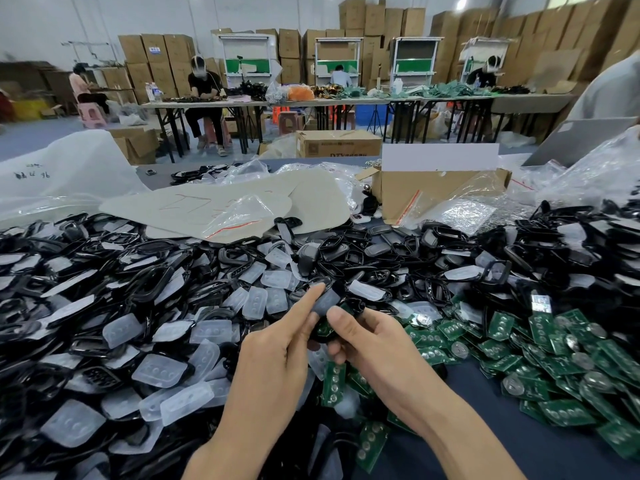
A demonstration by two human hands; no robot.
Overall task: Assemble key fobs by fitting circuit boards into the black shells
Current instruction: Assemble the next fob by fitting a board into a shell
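Between both hands sits one black key fob shell (323, 332), with a translucent button pad (327, 301) and a bit of green circuit board showing in it. My left hand (277, 344) holds the shell from the left, its index finger stretched onto the pad. My right hand (367, 341) grips the shell from the right, thumb on top and fingers curled underneath. Loose black shells (363, 251) and translucent pads (162, 370) are heaped across the left and middle. Green circuit boards (554, 368) with coin cells lie piled at the right.
A flat grey card sheet (214, 206) and an open cardboard box (433, 192) lie behind the heap, among clear plastic bags (464, 211). A bare strip of dark blue table (464, 407) shows near my right forearm. Other people work at long tables (311, 102) far behind.
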